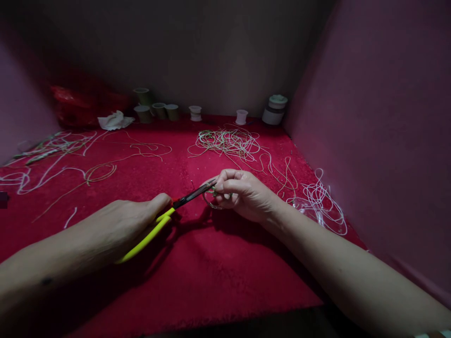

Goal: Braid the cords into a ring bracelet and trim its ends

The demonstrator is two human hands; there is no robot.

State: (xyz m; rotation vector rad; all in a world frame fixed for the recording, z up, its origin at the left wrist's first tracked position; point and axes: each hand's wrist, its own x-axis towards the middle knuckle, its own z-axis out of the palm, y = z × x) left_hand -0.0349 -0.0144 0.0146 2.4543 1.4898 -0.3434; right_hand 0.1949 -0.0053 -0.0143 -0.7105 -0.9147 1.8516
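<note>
My left hand (141, 220) is closed around the yellow handles of a pair of scissors (192, 195). The dark blades point right and up, and their tips reach the fingers of my right hand (243, 190). Between thumb and fingers, my right hand pinches a small ring-shaped piece of green and pale cord (212, 203). Part of that corded loop is hidden behind the fingers. Whether the blades have a strand between them is too small to tell.
A tangle of cords (229, 143) lies behind my hands on the red cloth (218, 272). White cord (322, 202) is heaped at right, more cords (52, 148) at left. Spools (172, 112), a jar (275, 110), crumpled tissue (114, 120) and a red bag (81, 105) line the back.
</note>
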